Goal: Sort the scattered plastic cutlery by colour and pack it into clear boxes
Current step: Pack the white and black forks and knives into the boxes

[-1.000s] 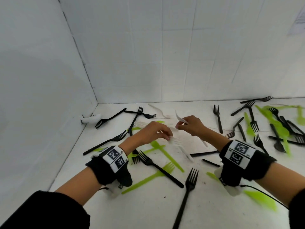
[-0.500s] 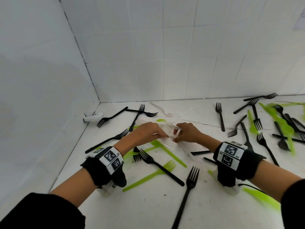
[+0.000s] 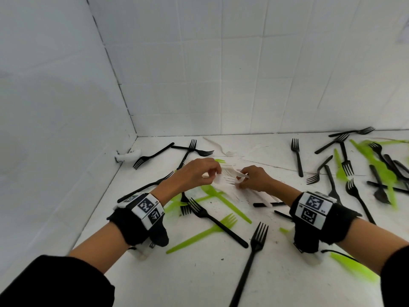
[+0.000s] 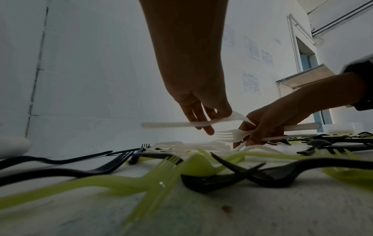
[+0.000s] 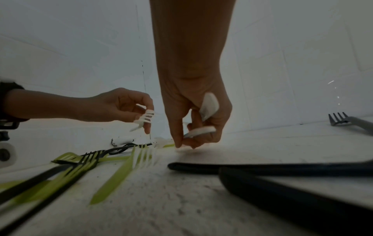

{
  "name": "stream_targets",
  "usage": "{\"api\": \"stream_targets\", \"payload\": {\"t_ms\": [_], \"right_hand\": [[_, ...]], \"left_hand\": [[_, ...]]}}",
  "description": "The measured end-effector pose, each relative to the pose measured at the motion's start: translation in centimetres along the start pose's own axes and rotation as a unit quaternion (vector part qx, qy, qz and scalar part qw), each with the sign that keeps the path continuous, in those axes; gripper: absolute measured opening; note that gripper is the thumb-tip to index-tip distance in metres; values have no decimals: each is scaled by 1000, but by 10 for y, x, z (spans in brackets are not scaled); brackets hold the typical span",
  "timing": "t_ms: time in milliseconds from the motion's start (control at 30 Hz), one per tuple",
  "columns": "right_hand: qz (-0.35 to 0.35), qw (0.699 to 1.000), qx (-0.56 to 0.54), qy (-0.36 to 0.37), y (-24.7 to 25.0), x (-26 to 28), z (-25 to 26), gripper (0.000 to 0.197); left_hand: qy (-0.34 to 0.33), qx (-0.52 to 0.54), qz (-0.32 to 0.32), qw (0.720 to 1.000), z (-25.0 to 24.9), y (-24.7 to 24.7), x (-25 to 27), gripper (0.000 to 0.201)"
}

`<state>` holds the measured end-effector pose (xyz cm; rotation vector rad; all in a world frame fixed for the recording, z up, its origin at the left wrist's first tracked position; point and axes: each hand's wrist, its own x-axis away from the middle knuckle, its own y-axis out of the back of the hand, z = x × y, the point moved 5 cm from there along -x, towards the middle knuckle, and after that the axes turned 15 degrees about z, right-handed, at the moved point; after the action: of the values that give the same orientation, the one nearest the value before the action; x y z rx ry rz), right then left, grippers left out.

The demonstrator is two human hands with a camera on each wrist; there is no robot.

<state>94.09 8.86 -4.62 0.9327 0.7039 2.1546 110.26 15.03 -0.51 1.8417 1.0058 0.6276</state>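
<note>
My left hand [image 4: 201, 111] pinches one white fork [image 4: 173, 124]; my right hand [image 4: 268, 127] grips several white forks [image 4: 228, 135] above the worktop [image 3: 199, 273].

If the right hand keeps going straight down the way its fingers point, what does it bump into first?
Probably the white table. The right hand, gripping white forks, has fingertips pointing down, almost touching its surface. Depth is hard to judge.
</note>
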Motion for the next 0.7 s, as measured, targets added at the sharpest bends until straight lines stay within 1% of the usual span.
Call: {"api": "stream_targets", "payload": {"t_ms": [67,133,200,233,267,300,333,367,400,433,467,533,600,667,700], "right_hand": [[-3,1000,-2,1,3,2,1,33],[-26,1000,3,1,8,3,3,32],[-57,998,-10,11,15,5,5,27],[-76,997,-21,20,19,8,8,23],[-95,994,-35,30,23,11,11,20],[-117,991,-55,44,28,15,15,18],[-140,985,-78,60,33,20,19,17],[-157,979,-104,79,38,26,23,15],[-168,972,-134,100,41,31,28,12],[-175,965,-160,116,45,36,33,10],[-179,958,-184,130,48,40,37,10],[-175,947,-226,146,52,43,41,13],[-164,946,-232,160,54,43,44,16],[-133,956,-209,160,53,36,47,20],[-120,963,-185,153,52,34,47,22]], "left_hand": [[19,45,-30,998,0,5,0,15],[53,92,-63,992,5,9,0,12],[69,105,-64,990,9,10,-3,8],[74,109,-51,990,10,9,-5,6],[86,124,-27,988,13,4,-8,4],[101,136,13,985,13,-1,-9,13],[118,129,63,983,14,-8,-12,34],[136,93,119,979,14,-15,-15,53],[153,48,166,973,15,-23,-16,66],[162,13,201,966,15,-28,-18,71],[163,-1,219,962,14,-32,-22,70],[146,24,213,966,14,-35,-26,54],[120,54,195,972,12,-33,-28,44],[104,88,171,976,14,-29,-26,45],[98,109,147,978,14,-26,-25,45]]}}
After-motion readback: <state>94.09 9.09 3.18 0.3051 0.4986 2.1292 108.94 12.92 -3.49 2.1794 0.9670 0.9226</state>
